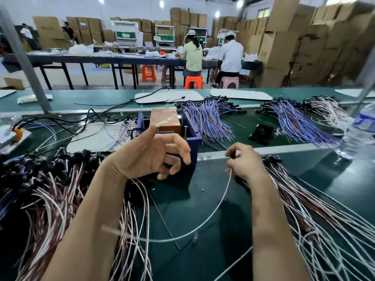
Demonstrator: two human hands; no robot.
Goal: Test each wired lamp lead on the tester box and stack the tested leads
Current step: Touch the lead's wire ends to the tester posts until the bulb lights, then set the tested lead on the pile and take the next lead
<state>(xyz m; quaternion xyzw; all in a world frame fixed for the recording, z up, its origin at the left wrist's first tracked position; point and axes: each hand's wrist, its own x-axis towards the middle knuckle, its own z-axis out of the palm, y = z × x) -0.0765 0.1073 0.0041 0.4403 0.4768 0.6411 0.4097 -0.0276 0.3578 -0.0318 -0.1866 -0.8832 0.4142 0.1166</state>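
A heap of leads (52, 191) is spread at the left of the desk (203, 199). The left hand (150, 157) is held loosely open and empty before the tester box (168, 126). One lead (215, 207) is pinched in the right hand (243, 161), beside the right-hand stack (316, 203). Stacking seems in hand; next, a fresh lead must be taken.

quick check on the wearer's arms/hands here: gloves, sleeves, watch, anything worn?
Nothing worn that shows. Left hand and right hand are both bare: no gloves, rings or finger cots. Both forearms are bare down to the bottom edge of the frame, with no sleeve cuffs, watch or wrist strap.
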